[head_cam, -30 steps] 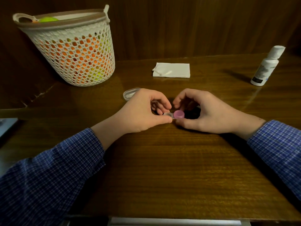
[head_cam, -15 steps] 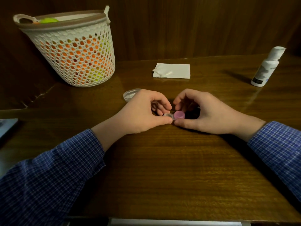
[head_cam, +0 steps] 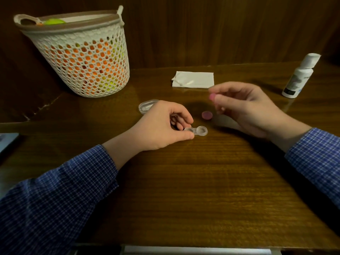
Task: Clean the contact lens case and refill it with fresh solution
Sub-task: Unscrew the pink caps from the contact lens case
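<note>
The clear contact lens case (head_cam: pixel 197 131) lies on the wooden table (head_cam: pixel 184 181). My left hand (head_cam: pixel 161 126) pinches its left well between thumb and fingers. Its right well stands uncapped. My right hand (head_cam: pixel 246 107) is raised above the table to the right and pinches a small pink cap (head_cam: pixel 212 96) at its fingertips. A second pink cap (head_cam: pixel 207 115) lies flat on the table between my hands. The white solution bottle (head_cam: pixel 299 78) stands capped at the far right.
A folded white tissue (head_cam: pixel 193 80) lies behind my hands. A small clear plastic dish (head_cam: pixel 146 105) sits just behind my left hand. A white mesh basket (head_cam: pixel 82 57) with orange and yellow contents stands at the back left.
My right hand has lifted the pink cap off the case's right well and moved up and to the right. My left hand has stayed on the case.
</note>
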### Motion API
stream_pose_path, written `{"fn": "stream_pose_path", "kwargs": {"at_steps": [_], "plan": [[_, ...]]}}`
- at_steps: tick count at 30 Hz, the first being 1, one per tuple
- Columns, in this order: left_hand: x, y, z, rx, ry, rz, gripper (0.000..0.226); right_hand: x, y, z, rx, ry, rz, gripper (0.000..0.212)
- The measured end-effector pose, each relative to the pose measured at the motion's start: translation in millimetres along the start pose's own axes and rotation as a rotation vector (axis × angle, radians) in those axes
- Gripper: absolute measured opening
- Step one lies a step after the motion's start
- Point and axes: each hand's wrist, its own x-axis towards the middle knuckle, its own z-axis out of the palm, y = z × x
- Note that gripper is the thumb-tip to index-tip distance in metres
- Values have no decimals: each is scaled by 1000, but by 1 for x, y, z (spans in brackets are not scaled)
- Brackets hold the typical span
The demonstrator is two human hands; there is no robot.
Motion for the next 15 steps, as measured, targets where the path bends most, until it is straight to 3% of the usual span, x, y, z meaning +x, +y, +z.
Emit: {"fn": "stream_pose_path", "kwargs": {"at_steps": [4,10,15], "plan": [[0,1,1,-4,-2,0,29,4,0,-12,0,128,42,27],[-1,2,0,-6,-1,-1,30,4,-3,-24,-695,82,35,17],[-1,3,0,12,4,-5,30,4,-3,-27,-830,29,94,17]]}}
